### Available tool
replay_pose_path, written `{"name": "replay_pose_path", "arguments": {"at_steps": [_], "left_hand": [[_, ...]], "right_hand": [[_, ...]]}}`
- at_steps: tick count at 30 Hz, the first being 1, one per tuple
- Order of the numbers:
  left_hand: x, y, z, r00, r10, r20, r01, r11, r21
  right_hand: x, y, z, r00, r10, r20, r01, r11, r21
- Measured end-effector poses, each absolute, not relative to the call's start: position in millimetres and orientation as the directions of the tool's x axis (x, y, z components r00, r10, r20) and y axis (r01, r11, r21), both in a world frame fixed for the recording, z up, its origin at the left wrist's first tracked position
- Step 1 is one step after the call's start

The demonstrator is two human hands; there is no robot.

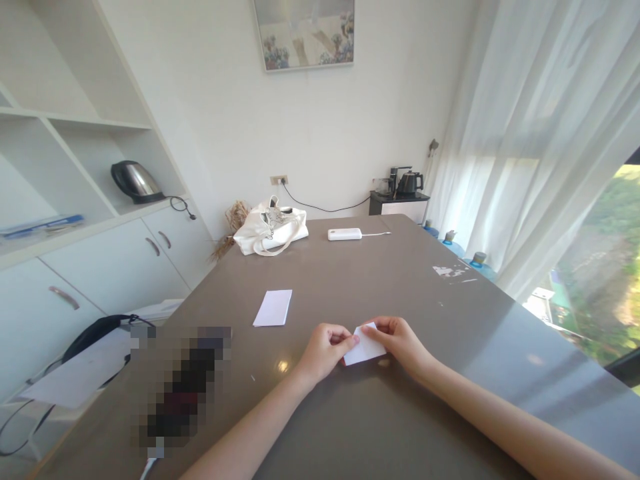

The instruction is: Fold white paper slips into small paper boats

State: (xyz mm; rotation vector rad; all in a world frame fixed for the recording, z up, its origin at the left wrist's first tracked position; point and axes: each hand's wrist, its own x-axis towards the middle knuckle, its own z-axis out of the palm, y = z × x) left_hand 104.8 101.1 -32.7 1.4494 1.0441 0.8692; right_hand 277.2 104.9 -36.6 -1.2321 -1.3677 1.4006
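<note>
A small piece of white paper [367, 348] is held between both hands, just above the brown table [320, 413]. My left hand [330, 348] pinches its left corner between thumb and fingers. On the other side, my right hand [397, 340] grips the upper right edge, thumb on top and fingers behind. The paper's upper left corner looks slanted, as if folded, and a bit of red shows at its lower left. A stack of white paper sheets [273, 308] lies flat on the table, to the left and farther away.
Toward the far end are a white handbag [273, 230] and a white power bank [345, 234] with a short cable. A blurred-out object [185, 387] lies at the left edge, with a white cable. Paper scraps [450, 271] lie near the right edge.
</note>
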Motion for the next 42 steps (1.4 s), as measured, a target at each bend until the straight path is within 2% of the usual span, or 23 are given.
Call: {"name": "replay_pose_path", "arguments": {"at_steps": [6, 9, 14, 22, 27, 30, 34, 35, 37, 40, 42], "left_hand": [[106, 103, -36, 0.346, 0.936, -0.063, 0.096, 0.031, 0.995], [107, 103, -38, 0.36, 0.929, -0.086, 0.065, 0.066, 0.996], [108, 100, -39, 0.314, 0.946, -0.077, 0.053, 0.064, 0.997], [110, 99, -37, 0.281, 0.959, 0.036, 0.115, -0.071, 0.991], [111, 99, -42, 0.331, 0.943, -0.034, 0.032, 0.025, 0.999], [112, 98, -46, 0.375, 0.926, -0.035, -0.002, 0.039, 0.999], [111, 100, -46, 0.312, 0.95, 0.02, 0.014, -0.025, 1.0], [110, 100, -45, 0.296, 0.954, 0.04, 0.017, -0.047, 0.999], [109, 101, -43, 0.278, 0.958, 0.072, 0.02, -0.08, 0.997], [109, 101, -41, 0.265, 0.961, 0.084, 0.038, -0.097, 0.995], [110, 100, -41, 0.264, 0.96, 0.09, 0.045, -0.106, 0.993]], "right_hand": [[279, 108, -38, -0.155, 0.988, -0.017, 0.071, -0.006, -0.997], [279, 106, -39, -0.156, 0.984, 0.088, 0.191, 0.117, -0.975], [277, 99, -34, -0.136, 0.964, 0.23, 0.421, 0.267, -0.867], [273, 99, -36, -0.105, 0.966, 0.236, 0.412, 0.259, -0.874], [272, 92, -31, -0.245, 0.865, 0.439, 0.555, 0.496, -0.668], [273, 89, -33, -0.295, 0.826, 0.481, 0.599, 0.552, -0.58], [274, 87, -32, -0.409, 0.757, 0.509, 0.585, 0.646, -0.49], [274, 87, -31, -0.427, 0.743, 0.516, 0.554, 0.666, -0.501], [274, 87, -27, -0.395, 0.78, 0.485, 0.502, 0.625, -0.598], [272, 90, -24, -0.277, 0.906, 0.319, 0.379, 0.408, -0.83], [271, 93, -24, -0.238, 0.954, 0.182, 0.186, 0.229, -0.955]]}}
